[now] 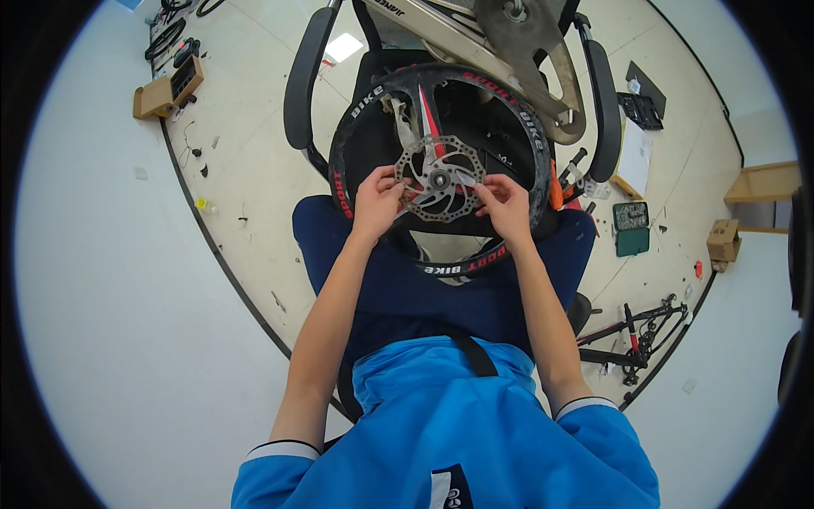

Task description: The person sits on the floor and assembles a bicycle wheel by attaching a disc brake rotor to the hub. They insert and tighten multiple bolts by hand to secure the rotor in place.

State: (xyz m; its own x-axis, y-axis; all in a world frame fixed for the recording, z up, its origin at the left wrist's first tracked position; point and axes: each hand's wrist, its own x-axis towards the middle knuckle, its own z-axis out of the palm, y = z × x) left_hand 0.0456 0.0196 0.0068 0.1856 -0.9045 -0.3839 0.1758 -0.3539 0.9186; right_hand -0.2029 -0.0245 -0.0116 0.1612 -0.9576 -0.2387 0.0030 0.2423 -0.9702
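Observation:
A silver brake disc (440, 148) with holes around its rim lies over the hub of a black bicycle wheel (530, 125) with red and white lettering. The wheel rests between my thighs and a black chair seat. My left hand (379, 202) pinches the disc's left edge between thumb and fingers. At the opposite edge, my right hand (505, 205) grips the rim the same way. The hub's axle end (439, 179) shows through the middle of the disc. Whether the disc sits flush on the hub, I cannot tell.
A pale bicycle frame (449, 34) leans across the chair beyond the wheel, between the black armrests (307, 81). On the floor at right are a green case (632, 229) of small parts and a dark bike frame (636, 339). An open cardboard box (157, 97) stands far left.

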